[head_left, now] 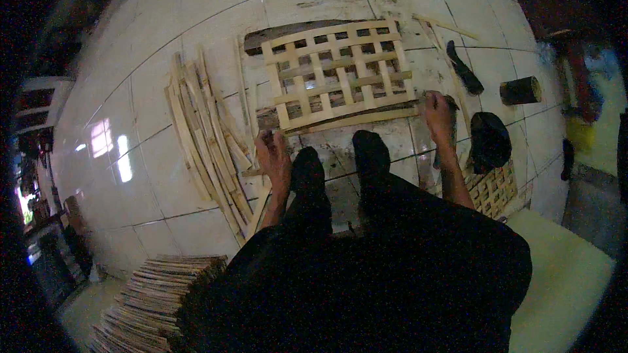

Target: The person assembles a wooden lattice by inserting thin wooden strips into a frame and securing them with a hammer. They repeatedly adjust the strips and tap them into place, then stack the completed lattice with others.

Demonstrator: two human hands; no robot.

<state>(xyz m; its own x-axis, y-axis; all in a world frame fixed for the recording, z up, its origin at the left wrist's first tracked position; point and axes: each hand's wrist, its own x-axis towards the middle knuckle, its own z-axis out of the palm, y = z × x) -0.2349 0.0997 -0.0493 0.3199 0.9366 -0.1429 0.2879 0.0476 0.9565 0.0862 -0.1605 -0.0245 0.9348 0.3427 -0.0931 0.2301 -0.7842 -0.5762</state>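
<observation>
A woven lattice of pale flat strips, like split bamboo (340,72), lies on a dark board in front of my feet. One loose pale strip (366,118) runs along its near edge. My left hand (273,155) is low by the lattice's near left corner, fingers curled together close to that strip's left end. Beyond the strip's right end is my right hand (437,114), its fingers closed. Something dark shows beside those fingers, too dim to name. Whether either hand touches the strip cannot be made out.
Long loose strips (203,131) lie to the left. A big bundle of thin strips (157,297) sits at lower left. On the right are a dark curved tool (464,68), a dark cylinder (521,91), a black rounded thing (490,142) and another woven lattice (495,191).
</observation>
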